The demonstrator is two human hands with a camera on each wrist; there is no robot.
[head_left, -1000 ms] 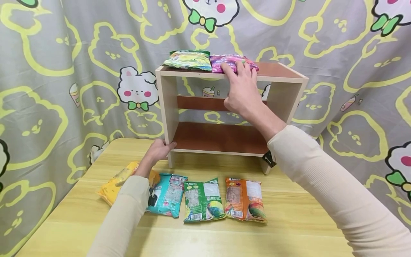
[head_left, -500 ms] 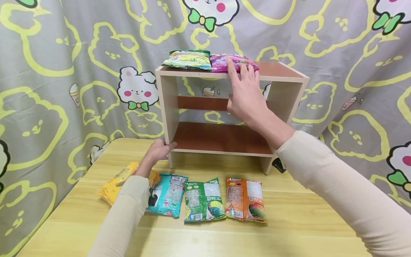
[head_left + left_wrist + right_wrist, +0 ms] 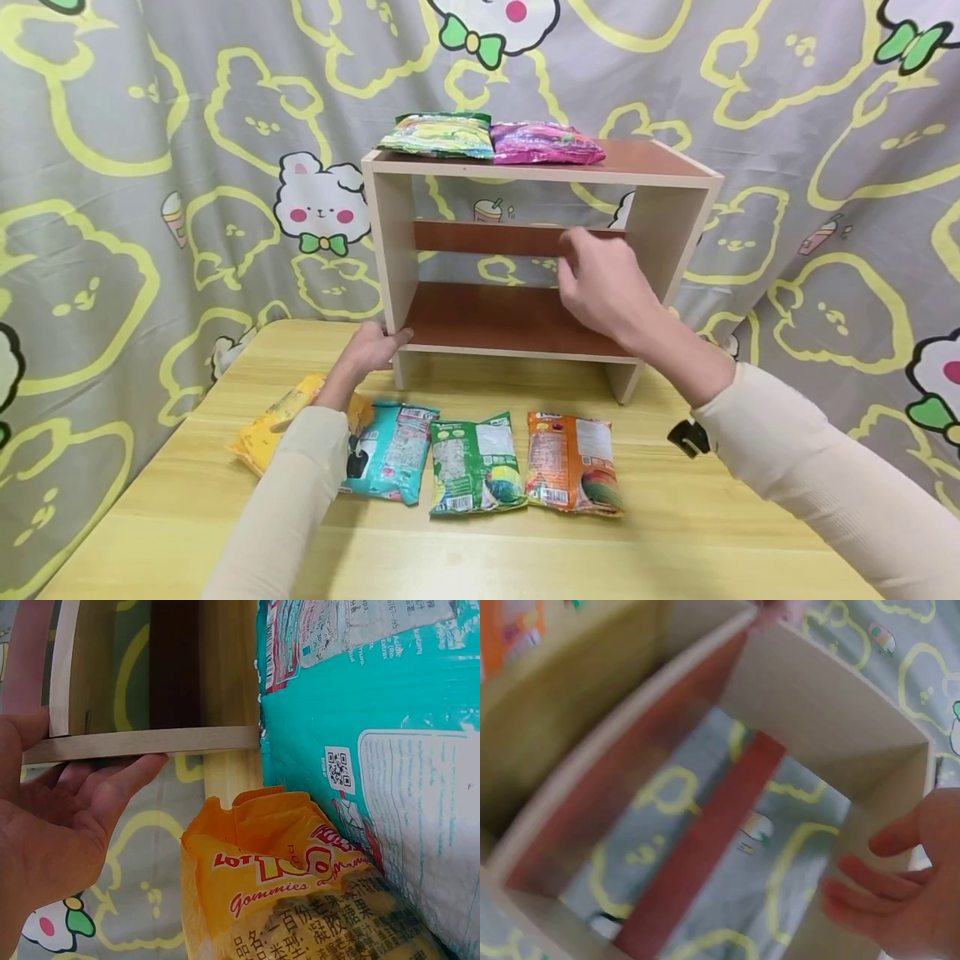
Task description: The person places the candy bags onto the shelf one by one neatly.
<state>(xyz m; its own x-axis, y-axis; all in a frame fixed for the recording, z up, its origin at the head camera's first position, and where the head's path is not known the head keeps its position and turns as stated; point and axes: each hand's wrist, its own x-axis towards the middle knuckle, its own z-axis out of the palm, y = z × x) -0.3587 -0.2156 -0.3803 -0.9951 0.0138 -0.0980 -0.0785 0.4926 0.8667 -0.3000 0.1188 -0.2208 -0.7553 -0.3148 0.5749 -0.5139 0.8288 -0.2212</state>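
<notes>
My left hand grips the lower left side panel of a small wooden shelf; in the left wrist view its thumb and fingers lie on either side of the board. The right hand is in front of the shelf's opening, holding nothing, fingers loosely bent and apart in the right wrist view. On the shelf's top lie a green-yellow candy bag and, touching it on the right, a pink-purple candy bag. A yellow gummies bag lies below the left hand, partly hidden by the left arm.
On the wooden table, a teal bag, a green bag and an orange bag lie in a row before the shelf. A patterned curtain hangs behind. The shelf's middle board has a red-brown surface.
My right hand has let go of the pink-purple bag and moved down and slightly right, off the shelf's top. The left hand keeps its grip on the side panel.
</notes>
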